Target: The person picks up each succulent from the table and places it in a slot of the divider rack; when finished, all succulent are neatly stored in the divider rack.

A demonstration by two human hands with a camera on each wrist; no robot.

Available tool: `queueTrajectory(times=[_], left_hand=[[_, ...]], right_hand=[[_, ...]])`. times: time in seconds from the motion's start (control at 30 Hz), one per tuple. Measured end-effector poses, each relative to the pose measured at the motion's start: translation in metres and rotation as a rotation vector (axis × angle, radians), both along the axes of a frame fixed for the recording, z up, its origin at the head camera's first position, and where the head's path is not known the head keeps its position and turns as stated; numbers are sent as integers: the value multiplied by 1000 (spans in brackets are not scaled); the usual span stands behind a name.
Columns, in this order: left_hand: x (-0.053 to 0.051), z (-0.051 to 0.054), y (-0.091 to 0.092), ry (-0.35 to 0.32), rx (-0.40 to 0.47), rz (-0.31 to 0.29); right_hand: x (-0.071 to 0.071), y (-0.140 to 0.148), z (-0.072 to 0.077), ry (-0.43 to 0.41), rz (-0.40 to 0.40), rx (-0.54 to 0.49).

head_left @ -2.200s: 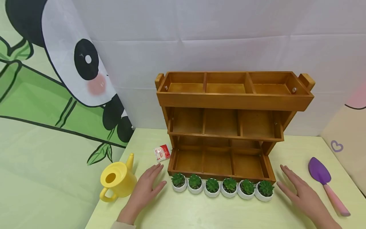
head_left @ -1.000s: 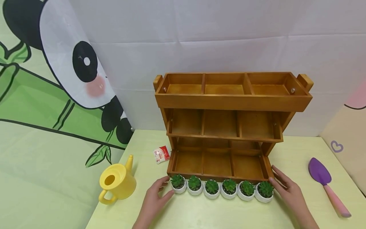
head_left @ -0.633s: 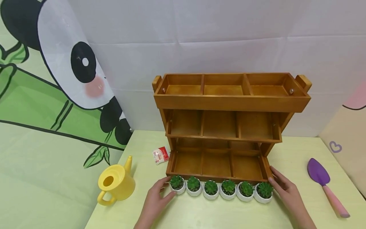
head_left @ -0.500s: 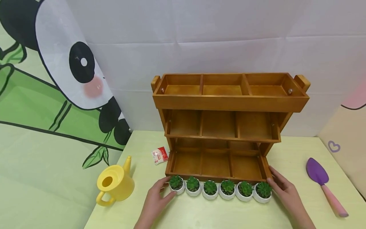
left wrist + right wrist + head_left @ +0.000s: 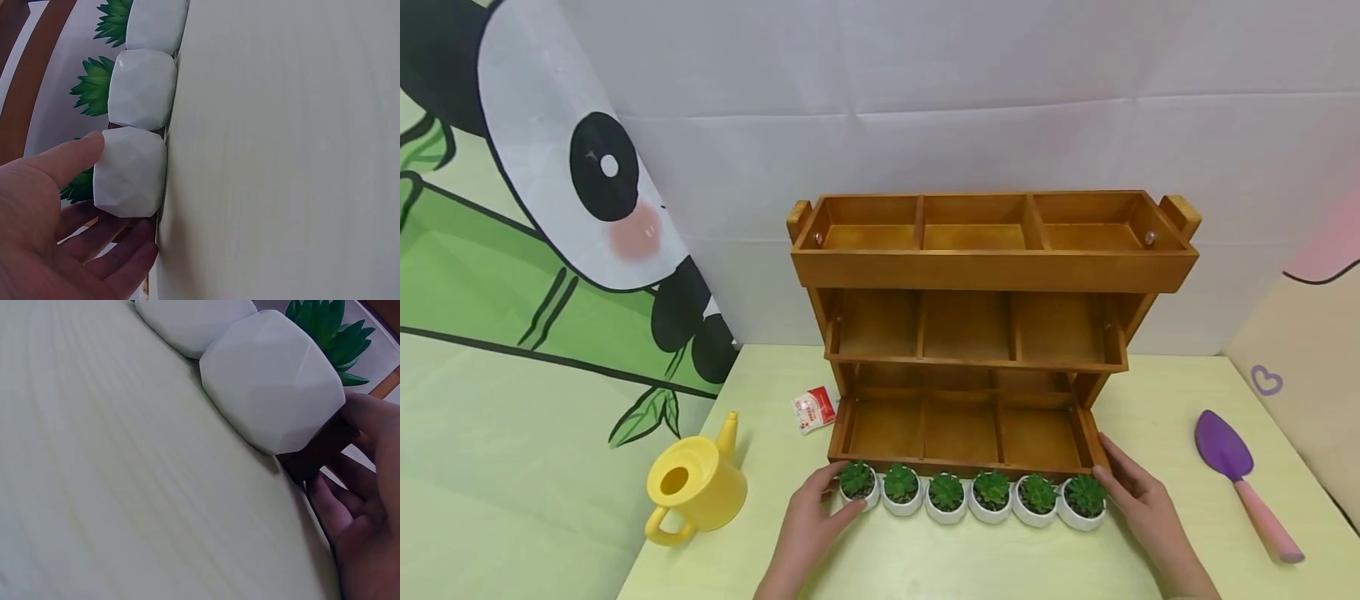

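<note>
Several white pots with green succulents stand in a row against the front of a wooden shelf's bottom tray (image 5: 958, 467). At the row's left end, my left hand (image 5: 808, 525) has its thumb and fingers spread about the leftmost pot (image 5: 871, 498); in the left wrist view the thumb touches that pot (image 5: 131, 175). My right hand (image 5: 1150, 512) is at the other end, its fingers along the tray's right side and its thumb tip by the rightmost pot (image 5: 1080, 521). The right wrist view shows the thumb beside this pot (image 5: 269, 381) and the dark tray corner (image 5: 322, 450).
The shelf's middle tier (image 5: 970, 364) and top tier (image 5: 992, 271) rise behind the pots, each with three compartments. A yellow watering can (image 5: 711, 492) stands left, with a red-and-white packet (image 5: 814, 409) near the tray. A purple trowel with pink handle (image 5: 1266, 521) lies right.
Both hands have moved inward from beside the shelf to the two ends of the pot row, then stayed there. The head view has shifted slightly; the pots keep their places.
</note>
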State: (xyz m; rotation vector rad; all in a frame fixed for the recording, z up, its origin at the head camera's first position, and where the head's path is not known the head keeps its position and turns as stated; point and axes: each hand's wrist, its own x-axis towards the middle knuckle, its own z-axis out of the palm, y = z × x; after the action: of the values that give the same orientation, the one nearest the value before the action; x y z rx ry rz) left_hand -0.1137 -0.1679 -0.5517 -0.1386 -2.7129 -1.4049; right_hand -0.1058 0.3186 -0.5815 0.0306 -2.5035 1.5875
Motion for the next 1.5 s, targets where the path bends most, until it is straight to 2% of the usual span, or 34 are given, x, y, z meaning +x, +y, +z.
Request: queueTrajectory(times=[0.17, 0.37, 0.7, 1.07, 1.33, 1.5], left_hand=[[-1, 1, 1, 1, -29, 17], [-1, 3, 3, 12, -25, 25], [1, 7, 7, -9, -21, 56], [-2, 2, 11, 2, -17, 66], [-2, 1, 11, -9, 43, 54], [-2, 1, 11, -32, 84, 49]], right_hand=[[-1, 0, -1, -16, 5, -27], [1, 1, 0, -13, 2, -19], [0, 0, -2, -1, -3, -7], [-1, 2, -3, -47, -33, 15], [0, 2, -2, -47, -29, 7], [0, 1, 0, -84, -32, 19]])
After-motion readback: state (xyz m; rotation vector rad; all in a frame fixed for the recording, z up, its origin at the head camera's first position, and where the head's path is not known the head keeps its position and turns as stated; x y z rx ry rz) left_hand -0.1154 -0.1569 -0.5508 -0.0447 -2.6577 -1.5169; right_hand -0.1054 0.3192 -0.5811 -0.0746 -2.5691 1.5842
